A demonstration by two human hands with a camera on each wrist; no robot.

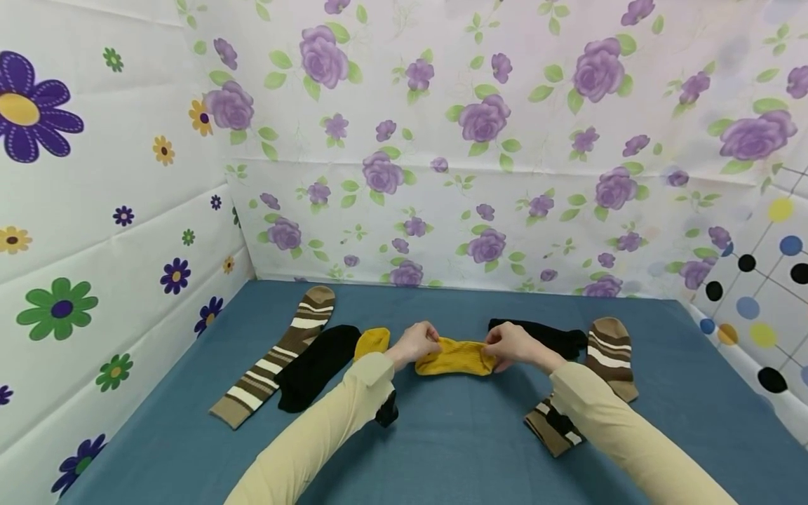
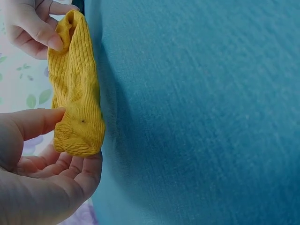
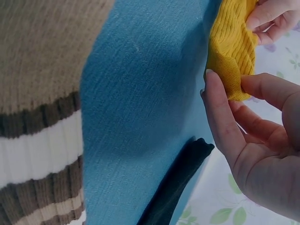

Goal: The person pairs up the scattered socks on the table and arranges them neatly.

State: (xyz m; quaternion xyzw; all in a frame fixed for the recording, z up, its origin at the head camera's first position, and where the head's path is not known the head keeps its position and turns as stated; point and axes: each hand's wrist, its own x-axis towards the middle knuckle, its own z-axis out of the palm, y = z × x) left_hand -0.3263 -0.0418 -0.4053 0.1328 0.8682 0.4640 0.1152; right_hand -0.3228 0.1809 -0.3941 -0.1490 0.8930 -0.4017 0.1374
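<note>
A ribbed yellow sock (image 1: 456, 356) is stretched sideways between both hands, close over the blue cloth. My left hand (image 1: 413, 344) pinches its left end between thumb and fingers; in the left wrist view the thumb presses on the sock (image 2: 77, 89) while the fingers lie beneath. Its right end is pinched by my right hand (image 1: 514, 345), with thumb and forefinger on the knit in the right wrist view. Just left of the left hand lies a second yellow sock (image 1: 372, 341), partly hidden by the wrist.
On the left lie a brown striped sock (image 1: 278, 358) and a black sock (image 1: 319, 368). Another black sock (image 1: 543, 335) and a brown striped sock (image 1: 609, 351) lie on the right, partly under the right forearm. Floral sheets (image 1: 442, 140) wall the blue table (image 1: 442, 449).
</note>
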